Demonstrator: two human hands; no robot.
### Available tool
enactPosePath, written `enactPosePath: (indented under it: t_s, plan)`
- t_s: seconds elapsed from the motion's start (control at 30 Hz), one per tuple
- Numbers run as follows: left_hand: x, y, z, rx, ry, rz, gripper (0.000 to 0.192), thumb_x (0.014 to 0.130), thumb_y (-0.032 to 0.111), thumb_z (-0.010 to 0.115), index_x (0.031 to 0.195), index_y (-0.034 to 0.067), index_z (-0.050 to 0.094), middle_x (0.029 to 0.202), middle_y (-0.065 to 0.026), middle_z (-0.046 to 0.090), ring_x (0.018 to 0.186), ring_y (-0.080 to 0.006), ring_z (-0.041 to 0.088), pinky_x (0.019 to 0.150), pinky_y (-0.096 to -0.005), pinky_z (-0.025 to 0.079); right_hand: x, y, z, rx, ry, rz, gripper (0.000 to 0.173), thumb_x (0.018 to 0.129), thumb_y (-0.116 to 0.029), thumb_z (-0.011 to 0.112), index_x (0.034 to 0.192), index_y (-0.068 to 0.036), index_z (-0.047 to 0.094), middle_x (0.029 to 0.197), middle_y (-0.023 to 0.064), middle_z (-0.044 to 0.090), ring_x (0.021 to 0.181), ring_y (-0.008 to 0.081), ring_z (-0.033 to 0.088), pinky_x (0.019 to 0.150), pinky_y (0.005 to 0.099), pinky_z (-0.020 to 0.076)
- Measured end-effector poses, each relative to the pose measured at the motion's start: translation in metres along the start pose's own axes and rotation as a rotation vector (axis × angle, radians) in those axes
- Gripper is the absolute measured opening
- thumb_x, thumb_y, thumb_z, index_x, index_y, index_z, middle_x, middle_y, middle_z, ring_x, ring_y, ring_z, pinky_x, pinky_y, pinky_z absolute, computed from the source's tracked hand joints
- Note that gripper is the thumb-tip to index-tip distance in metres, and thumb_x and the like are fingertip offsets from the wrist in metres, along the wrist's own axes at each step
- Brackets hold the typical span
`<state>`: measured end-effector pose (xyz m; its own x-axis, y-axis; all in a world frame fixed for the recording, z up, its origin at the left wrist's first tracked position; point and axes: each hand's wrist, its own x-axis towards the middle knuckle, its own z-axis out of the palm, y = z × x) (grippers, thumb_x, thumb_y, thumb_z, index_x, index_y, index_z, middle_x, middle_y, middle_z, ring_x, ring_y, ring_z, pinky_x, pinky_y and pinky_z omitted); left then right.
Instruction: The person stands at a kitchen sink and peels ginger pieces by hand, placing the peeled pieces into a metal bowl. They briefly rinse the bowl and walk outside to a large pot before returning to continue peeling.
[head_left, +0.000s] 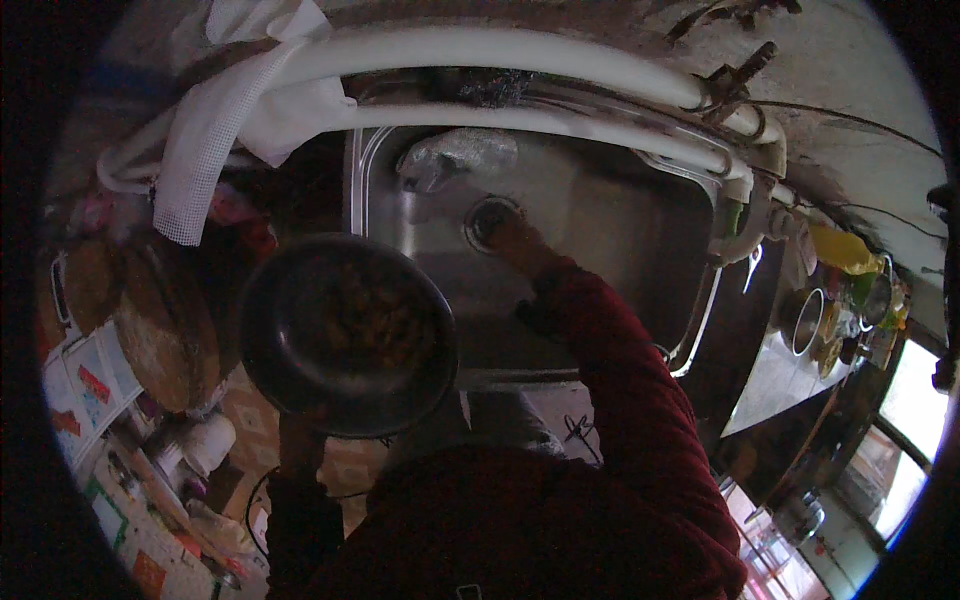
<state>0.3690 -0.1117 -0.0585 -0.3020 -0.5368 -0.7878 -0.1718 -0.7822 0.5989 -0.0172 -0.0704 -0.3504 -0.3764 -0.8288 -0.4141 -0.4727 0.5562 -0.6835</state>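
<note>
My right hand (523, 246) reaches down into a stainless steel sink (637, 202), its fingertips at the round drain (474, 225). The fingers are dark and partly hidden, so their grip does not show. At the left, my left hand (302, 442) holds a dark round pan (277, 322) by its near side, with the pan tilted beside the sink's left edge. Brownish food pieces (382, 322) lie in the pan, too dim to name. A crumpled, shiny translucent sheet, perhaps plastic (472, 154), rests against the sink's far wall.
White pipes (480, 46) run across behind the sink, with a white mesh cloth (202, 142) hanging over them. Round wooden boards (165, 322) stand at the left. Toward the right is a surface (772, 382) with a pot (806, 322) and a yellow bottle (844, 250).
</note>
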Motion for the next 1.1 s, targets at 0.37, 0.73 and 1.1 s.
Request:
enactPosePath:
  t_s: [0.37,0.73,1.1]
  plan:
    - [-0.003,-0.003,-0.003,0.025,-0.064,0.036,0.040,0.083,0.003,0.059,0.122,0.001,0.052,0.122,-0.0100,0.054,0.107,-0.0275,0.057,0.090,-0.0416,0.050,-0.111,0.087,-0.090,-0.065,0.067,0.061,0.028,0.078,-0.016,0.061,0.105,-0.007,0.061,0.100,0.0177,0.062,0.097,0.0335,0.061,0.079,0.0435,0.0490]
    - [0.007,-0.015,-0.029,0.287,-0.083,0.160,0.028,0.080,-0.002,0.063,0.108,-0.002,0.059,0.102,-0.0114,0.064,0.096,-0.0228,0.062,0.087,-0.0376,0.051,-0.356,0.055,-0.215,-0.426,1.197,0.452,0.017,0.084,-0.007,0.059,0.101,-0.004,0.061,0.098,0.0116,0.059,0.090,0.0252,0.058,0.075,0.0353,0.0479]
    - [0.010,-0.006,-0.028,0.670,-0.212,0.255,0.029,0.084,0.002,0.057,0.112,0.000,0.057,0.119,-0.0103,0.057,0.106,-0.0227,0.057,0.092,-0.0362,0.050,-0.203,0.076,-0.139,0.030,0.490,0.256,0.027,0.083,-0.015,0.058,0.110,-0.011,0.063,0.095,0.0110,0.064,0.080,0.0298,0.061,0.067,0.0417,0.0486]
